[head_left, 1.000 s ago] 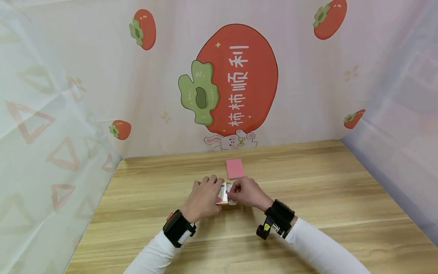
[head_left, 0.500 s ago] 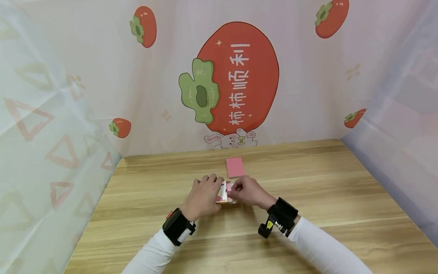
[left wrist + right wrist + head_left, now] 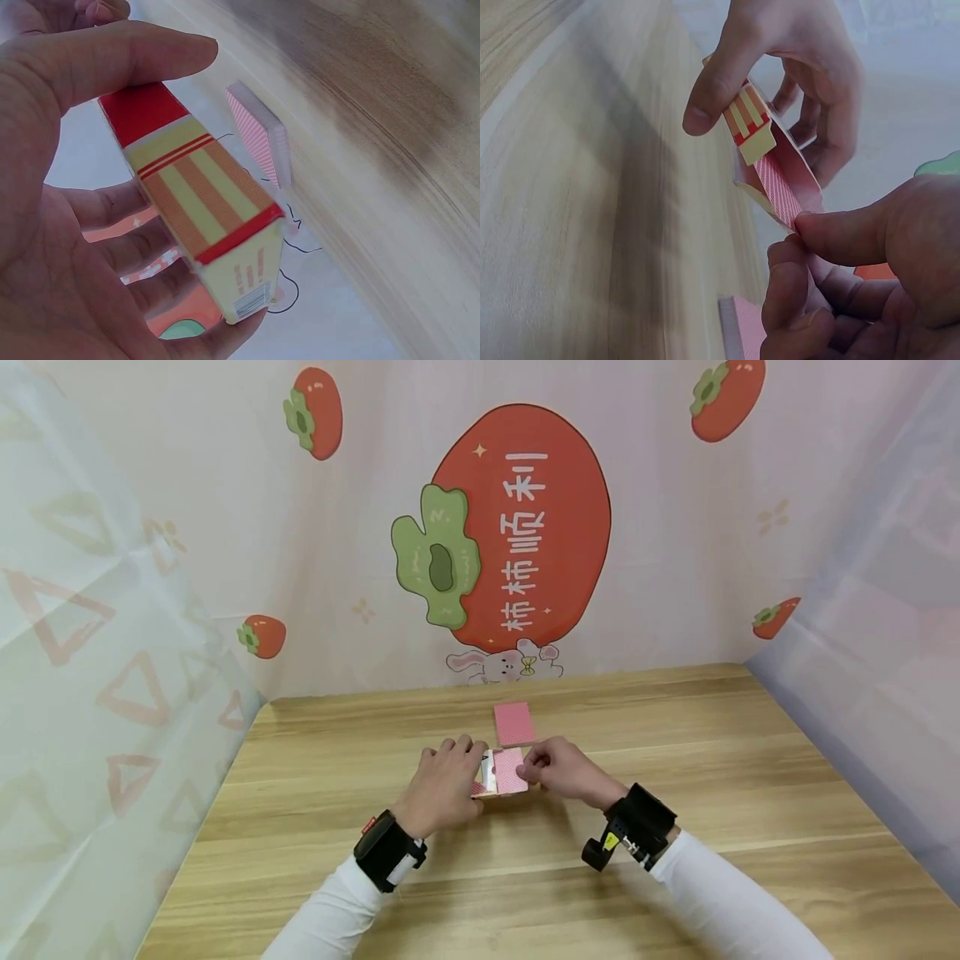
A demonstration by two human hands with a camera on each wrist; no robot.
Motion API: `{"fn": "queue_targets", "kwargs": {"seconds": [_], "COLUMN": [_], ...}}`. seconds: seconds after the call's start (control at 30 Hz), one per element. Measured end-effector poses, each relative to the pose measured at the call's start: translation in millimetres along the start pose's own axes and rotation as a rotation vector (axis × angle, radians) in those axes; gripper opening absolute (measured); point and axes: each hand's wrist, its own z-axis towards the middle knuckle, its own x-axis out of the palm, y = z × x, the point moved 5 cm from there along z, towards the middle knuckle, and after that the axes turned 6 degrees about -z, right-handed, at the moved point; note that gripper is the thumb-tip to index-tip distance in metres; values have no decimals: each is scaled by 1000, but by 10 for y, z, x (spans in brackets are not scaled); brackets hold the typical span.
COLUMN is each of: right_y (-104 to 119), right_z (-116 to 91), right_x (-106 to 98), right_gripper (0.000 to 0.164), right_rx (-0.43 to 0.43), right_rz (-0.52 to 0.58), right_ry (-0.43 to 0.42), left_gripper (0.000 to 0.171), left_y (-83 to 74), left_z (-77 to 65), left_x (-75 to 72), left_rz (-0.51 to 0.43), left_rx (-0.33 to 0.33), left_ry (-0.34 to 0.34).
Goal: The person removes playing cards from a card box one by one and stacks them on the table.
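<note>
In the left wrist view, a cream, orange and red card box [image 3: 199,180] is gripped between the thumb and fingers of my left hand [image 3: 446,785]. Pink-patterned playing cards [image 3: 511,770] stick out of the box's right-hand end. How many cards there are cannot be told. My right hand [image 3: 566,770] pinches their outer edge between thumb and index finger, as the right wrist view shows. Beside them, a pale flap [image 3: 756,199] of the box stands open. Just beyond the box, a pink-backed deck of cards [image 3: 513,724] lies on the table, touched by neither hand.
A wood-grain table [image 3: 360,893] spreads around both hands. A white cloth backdrop [image 3: 645,568] with printed persimmons rises along its far edge. Pale hanging cloths close off the left and right sides. Each wrist wears a black strap with a device.
My right hand has moved to the right, and much more of the pink-patterned cards now shows outside the box. My left hand keeps its grip in nearly the same place.
</note>
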Motion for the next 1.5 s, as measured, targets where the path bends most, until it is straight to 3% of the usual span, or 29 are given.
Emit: {"fn": "queue_targets", "kwargs": {"seconds": [0.47, 0.6, 0.77, 0.87, 1.0, 1.2, 1.5], "right_y": [-28, 49, 256, 358, 420, 447, 435], "right_z": [-47, -72, -94, -98, -87, -36, -9], "right_x": [-124, -195, -216, -151, -57, 43, 63], "right_gripper": [14, 12, 34, 41, 44, 46, 42], "right_rx": [19, 5, -156, -269, -355, -369, -361], "right_rz": [-43, -184, -436, -546, -635, -718, -720], "right_ry": [-17, -102, -185, -140, -75, -21, -11], "left_gripper": [67, 67, 67, 67, 67, 68, 66], "left_y": [28, 29, 22, 18, 6, 3, 21], "left_z": [11, 14, 17, 19, 20, 16, 10], "left_x": [-6, -6, -8, 0, 2, 1, 9], "left_rz": [3, 9, 13, 15, 21, 24, 28], "left_rx": [-1, 1, 3, 1, 7, 9, 14], "left_ry": [-12, -12, -3, 7, 14, 15, 8]}}
